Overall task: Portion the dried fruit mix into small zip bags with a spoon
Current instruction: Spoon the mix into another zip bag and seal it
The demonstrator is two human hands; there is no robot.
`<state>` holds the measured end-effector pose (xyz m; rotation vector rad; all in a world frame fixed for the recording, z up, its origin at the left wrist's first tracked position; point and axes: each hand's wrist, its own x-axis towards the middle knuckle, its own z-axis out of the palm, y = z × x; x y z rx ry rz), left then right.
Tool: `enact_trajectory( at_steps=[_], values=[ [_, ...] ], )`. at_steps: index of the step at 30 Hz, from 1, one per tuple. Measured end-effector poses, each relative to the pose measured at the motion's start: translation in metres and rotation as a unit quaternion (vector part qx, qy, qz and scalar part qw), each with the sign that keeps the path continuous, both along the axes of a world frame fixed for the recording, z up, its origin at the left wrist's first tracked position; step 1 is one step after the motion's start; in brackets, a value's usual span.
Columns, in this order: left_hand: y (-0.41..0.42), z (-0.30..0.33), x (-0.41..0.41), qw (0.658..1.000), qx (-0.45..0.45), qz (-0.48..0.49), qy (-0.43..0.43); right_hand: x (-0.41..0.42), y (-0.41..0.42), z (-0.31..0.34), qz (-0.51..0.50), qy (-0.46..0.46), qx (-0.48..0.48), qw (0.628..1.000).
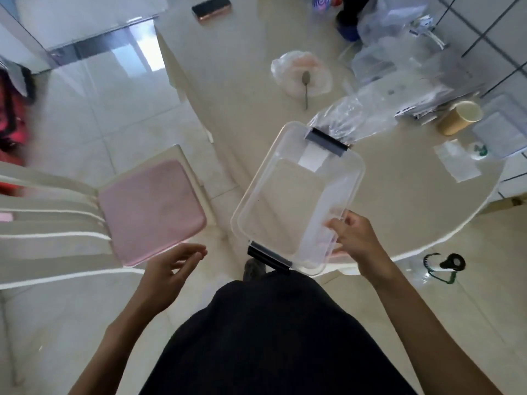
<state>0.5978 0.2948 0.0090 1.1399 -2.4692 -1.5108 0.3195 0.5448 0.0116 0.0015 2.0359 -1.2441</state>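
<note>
My right hand (352, 238) grips the right rim of a clear plastic container (256, 201) with black clip handles; it looks empty and hangs over the table's near edge. My left hand (171, 269) hovers to the container's left with relaxed fingers, holding nothing. Farther back on the table, a metal spoon (306, 86) lies on a thin plastic bag (302, 69) with pale contents. A small clear zip bag (456, 163) lies flat at the right. More clear bags (350, 118) are heaped behind the container.
The beige round table (399, 212) also carries a tipped paper cup (459, 118), clear boxes (379, 61) and a dark case (211, 8) at the back. A white chair with a pink cushion (151, 209) stands left. A clear bottle (436, 266) lies on the floor at right.
</note>
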Motion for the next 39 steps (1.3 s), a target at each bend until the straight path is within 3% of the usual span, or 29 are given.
enact_trajectory(
  at_steps=[7,12,14,16,25,27,31,33,36,39],
  values=[
    [-0.094,-0.009,-0.076,0.988,0.017,-0.150,-0.035,-0.018,-0.003,-0.007,-0.121,0.018,0.057,0.991],
    [-0.157,-0.022,-0.158,0.960,0.052,-0.273,-0.006,-0.031,0.004,-0.017,-0.257,0.019,0.123,0.958],
    [-0.171,-0.027,-0.181,0.953,0.073,-0.293,-0.001,-0.039,0.009,-0.015,-0.262,0.006,0.140,0.955],
    [-0.202,-0.027,-0.235,0.914,0.081,-0.397,-0.006,-0.042,0.001,-0.010,-0.345,-0.005,0.153,0.926],
    [-0.221,-0.042,-0.346,0.860,0.111,-0.497,0.015,-0.045,-0.005,-0.012,-0.407,-0.047,0.159,0.898],
    [-0.216,-0.047,-0.360,0.852,0.102,-0.513,0.019,-0.049,-0.008,-0.011,-0.416,-0.037,0.174,0.892],
    [-0.199,-0.050,-0.386,0.837,0.092,-0.539,0.019,-0.064,-0.016,0.002,-0.375,0.074,0.346,0.857],
    [-0.185,-0.046,-0.403,0.829,0.090,-0.551,0.022,-0.077,-0.025,0.011,-0.344,0.130,0.384,0.847],
    [-0.158,-0.036,-0.437,0.819,0.064,-0.568,0.044,-0.103,-0.043,0.024,-0.307,0.185,0.367,0.858],
    [-0.124,-0.024,-0.481,0.811,-0.022,-0.576,0.101,-0.131,-0.060,0.030,-0.244,0.207,0.323,0.891]
  ],
)
